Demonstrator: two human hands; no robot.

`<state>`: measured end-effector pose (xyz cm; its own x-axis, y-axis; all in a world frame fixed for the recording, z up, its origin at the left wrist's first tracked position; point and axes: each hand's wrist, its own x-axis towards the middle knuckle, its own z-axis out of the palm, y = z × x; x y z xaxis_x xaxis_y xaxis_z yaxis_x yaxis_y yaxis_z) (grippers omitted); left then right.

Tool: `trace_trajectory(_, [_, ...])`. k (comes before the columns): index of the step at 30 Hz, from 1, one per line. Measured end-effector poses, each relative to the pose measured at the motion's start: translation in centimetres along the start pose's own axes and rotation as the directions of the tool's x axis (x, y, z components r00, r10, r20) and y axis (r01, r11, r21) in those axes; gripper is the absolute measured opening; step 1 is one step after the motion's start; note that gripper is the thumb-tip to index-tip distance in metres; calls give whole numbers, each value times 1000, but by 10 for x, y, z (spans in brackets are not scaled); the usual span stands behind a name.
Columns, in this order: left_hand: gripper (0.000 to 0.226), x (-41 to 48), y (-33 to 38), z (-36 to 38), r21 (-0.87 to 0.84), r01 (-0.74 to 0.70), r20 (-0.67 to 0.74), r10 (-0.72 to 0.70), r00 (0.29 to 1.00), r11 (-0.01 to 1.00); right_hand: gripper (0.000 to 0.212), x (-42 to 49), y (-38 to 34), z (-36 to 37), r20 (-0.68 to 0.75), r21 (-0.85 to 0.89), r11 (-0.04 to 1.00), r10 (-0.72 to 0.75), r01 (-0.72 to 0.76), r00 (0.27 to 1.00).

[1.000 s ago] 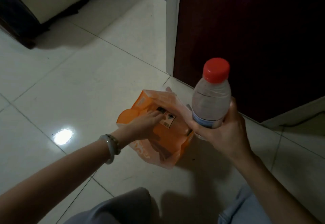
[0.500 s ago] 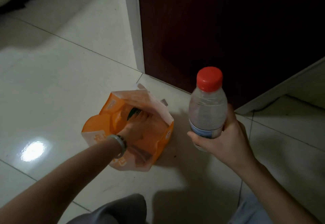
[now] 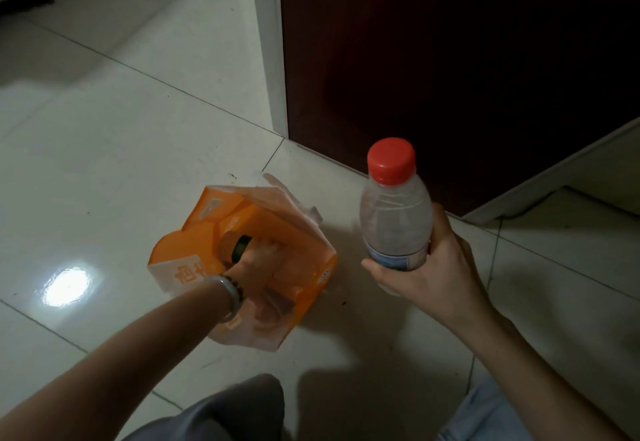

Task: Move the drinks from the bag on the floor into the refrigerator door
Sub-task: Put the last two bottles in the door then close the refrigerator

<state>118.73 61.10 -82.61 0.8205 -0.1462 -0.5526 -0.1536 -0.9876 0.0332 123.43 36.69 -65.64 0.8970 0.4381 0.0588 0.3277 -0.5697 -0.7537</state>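
A clear water bottle (image 3: 394, 222) with a red cap (image 3: 391, 160) is held upright in the right hand (image 3: 426, 274), the fingers wrapped tight round its lower part, above the floor (image 3: 104, 149) and just right of the orange bag (image 3: 263, 232). The left hand (image 3: 256, 267) is sunk into the open mouth of the bag, which stands on the floor tiles; whether its fingers have closed on anything cannot be told, since thin plastic veils them. A dark round top (image 3: 240, 248), perhaps the cap of a second drink, is seen just beside that hand inside the bag.

The step in hand is judged to be the unloading: one drink is out, another is being sought. Next, a firm hold on the second drink and a straight lift through the bag's mouth would be called for, so that the soft sides are not dragged along.

The dark red refrigerator (image 3: 450, 59) stands just behind the bag, its lower front edge near the bag's far corner. Open floor is left to the left and front; the knees (image 3: 235, 409) crowd the near side.
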Motion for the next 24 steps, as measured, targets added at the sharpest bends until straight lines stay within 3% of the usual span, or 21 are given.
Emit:
trace_trajectory(2, [43,-5,-3,-12,15,76,-21,-75,997,997,78,0,0,3,4,24,999,36,-36,999])
trace_trajectory(6, [69,-44,-8,-43,-134,55,-79,-66,995,989,73,-2,-13,5,18,80,989,127,-128,992])
trace_trajectory(11, [73,-127,-6,-122,-279,86,-161,-135,978,956,70,-9,-75,-25,100,171,955,229,-243,968])
trace_trajectory(18, [74,-268,14,-302,-454,-61,-286,-80,955,889,69,-12,-218,-138,117,254,917,287,-308,951])
trace_trajectory(24, [70,-375,28,-449,-560,-100,-349,-125,929,823,68,-27,-346,-257,73,318,888,328,-333,942])
